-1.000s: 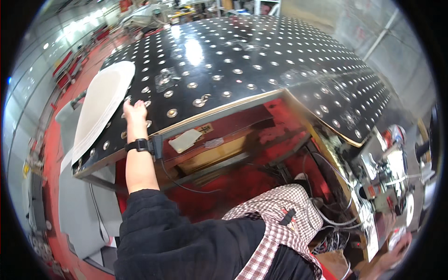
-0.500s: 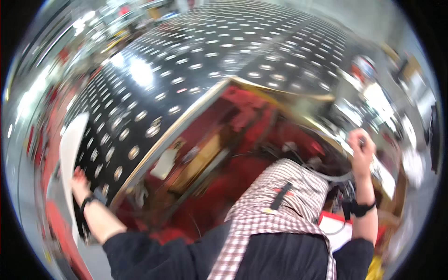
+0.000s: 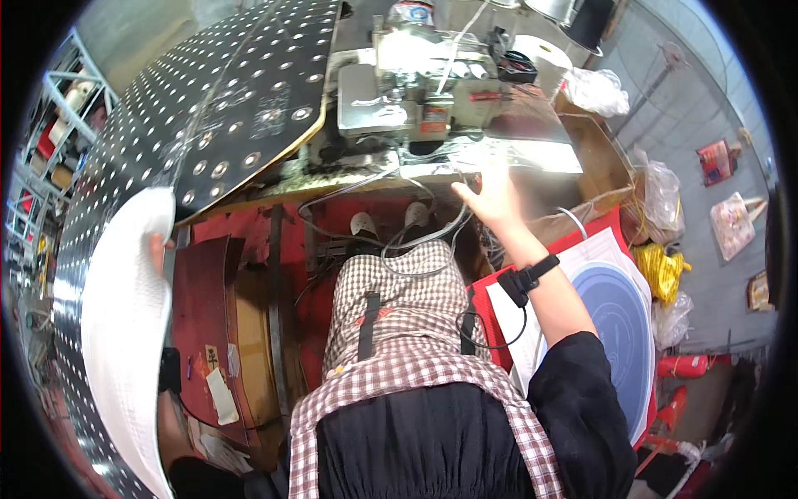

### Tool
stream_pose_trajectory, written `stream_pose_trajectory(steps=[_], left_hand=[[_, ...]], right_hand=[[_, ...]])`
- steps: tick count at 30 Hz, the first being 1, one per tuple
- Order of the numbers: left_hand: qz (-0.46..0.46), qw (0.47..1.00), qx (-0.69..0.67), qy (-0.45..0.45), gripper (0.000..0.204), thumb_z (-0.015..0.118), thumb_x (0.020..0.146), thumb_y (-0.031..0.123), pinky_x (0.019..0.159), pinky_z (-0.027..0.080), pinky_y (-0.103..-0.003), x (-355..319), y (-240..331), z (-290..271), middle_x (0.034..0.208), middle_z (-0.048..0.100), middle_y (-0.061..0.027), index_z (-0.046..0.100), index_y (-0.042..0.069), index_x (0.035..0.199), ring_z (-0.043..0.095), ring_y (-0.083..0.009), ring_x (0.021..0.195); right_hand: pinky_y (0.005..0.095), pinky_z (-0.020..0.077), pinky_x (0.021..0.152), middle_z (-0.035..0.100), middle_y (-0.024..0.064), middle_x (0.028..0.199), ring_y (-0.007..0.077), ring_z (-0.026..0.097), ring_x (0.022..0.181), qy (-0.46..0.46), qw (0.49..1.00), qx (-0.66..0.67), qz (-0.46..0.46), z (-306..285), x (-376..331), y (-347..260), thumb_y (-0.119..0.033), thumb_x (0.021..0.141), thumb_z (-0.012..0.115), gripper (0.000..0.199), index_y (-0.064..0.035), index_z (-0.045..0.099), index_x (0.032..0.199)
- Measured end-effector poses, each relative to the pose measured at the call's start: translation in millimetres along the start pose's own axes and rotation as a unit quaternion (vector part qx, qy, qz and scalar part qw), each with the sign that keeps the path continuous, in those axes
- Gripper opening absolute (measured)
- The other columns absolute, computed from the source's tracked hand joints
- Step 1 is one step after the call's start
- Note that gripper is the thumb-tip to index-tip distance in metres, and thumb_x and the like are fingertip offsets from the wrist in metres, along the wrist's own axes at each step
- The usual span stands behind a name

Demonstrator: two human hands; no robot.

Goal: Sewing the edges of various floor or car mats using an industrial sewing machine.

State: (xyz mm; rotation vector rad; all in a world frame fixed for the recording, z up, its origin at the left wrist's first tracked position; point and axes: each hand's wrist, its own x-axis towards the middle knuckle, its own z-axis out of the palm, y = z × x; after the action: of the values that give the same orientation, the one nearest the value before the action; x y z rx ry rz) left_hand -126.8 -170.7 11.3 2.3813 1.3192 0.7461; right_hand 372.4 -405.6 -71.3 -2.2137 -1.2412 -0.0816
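On the left, a white sheet (image 3: 125, 333) is bowing over the studded tabletop (image 3: 235, 106), looking light, flexible and easily creased; its long edges are offering the likeliest hold. Its long axis is running far to near, rounded end pointing far. The left hand (image 3: 157, 252) is showing at its right edge, closure hidden; the right hand (image 3: 499, 200), well apart, is hovering, fingers spread, by the cluttered tabletop (image 3: 528, 123).

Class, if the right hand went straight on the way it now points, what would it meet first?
Probably the shiny worktop directly ahead of the right hand; glare and blur leave depth unclear, so it may already be touching.
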Motion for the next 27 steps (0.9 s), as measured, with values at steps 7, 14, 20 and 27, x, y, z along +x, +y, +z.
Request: stream_pose_trajectory(steps=[7,14,20,27], left_hand=[[0.130,0.982,-0.054,-0.125,0.034,0.046,0.092,0.036,0.087,0.039,-0.032,77.8,197.9,34.8,0.095,0.061,-0.0059,0.063,0.007,0.092,0.054,-0.0168,0.092],[0.037,0.971,-0.230,-0.059,0.017,0.052,0.087,0.016,0.078,0.045,-0.030,37.9,179.8,99.2,0.093,0.062,-0.0078,0.061,0.004,0.095,0.057,-0.0172,0.086],[-0.242,0.787,-0.528,-0.206,0.046,0.058,0.085,0.006,0.090,0.045,-0.037,-68.2,107.9,157.0,0.124,0.050,-0.0143,0.042,0.003,0.128,0.054,-0.0261,0.107],[-0.272,0.495,-0.777,0.279,0.058,0.039,0.091,0.044,0.103,0.030,-0.049,-142.6,39.4,78.0,0.139,0.035,-0.0116,0.033,0.007,0.135,0.034,-0.0319,0.126]], right_hand=[[0.0417,0.0384,0.095,0.041,0.0169,0.131,0.0318,0.040,0.120,-0.047,0.960,-0.257,-0.105,34.1,49.2,28.8,-0.036,0.072,0.068,0.076,-0.0101,0.034,0.135],[0.0409,0.0457,0.078,0.062,0.0193,0.091,0.0340,0.058,0.090,-0.180,0.971,-0.132,-0.083,-32.3,102.2,124.9,-0.013,0.070,0.058,0.020,-0.0037,0.064,0.087],[0.0433,0.0483,0.074,0.058,0.0206,0.095,0.0355,0.060,0.090,0.059,0.921,-0.342,0.176,-156.6,137.7,191.2,-0.005,0.075,0.052,0.029,-0.0063,0.058,0.104],[0.0398,0.0474,0.072,0.053,0.0163,0.097,0.0311,0.058,0.083,0.207,0.959,-0.160,-0.107,-113.0,114.3,76.8,-0.007,0.074,0.057,0.025,-0.0063,0.053,0.099]])
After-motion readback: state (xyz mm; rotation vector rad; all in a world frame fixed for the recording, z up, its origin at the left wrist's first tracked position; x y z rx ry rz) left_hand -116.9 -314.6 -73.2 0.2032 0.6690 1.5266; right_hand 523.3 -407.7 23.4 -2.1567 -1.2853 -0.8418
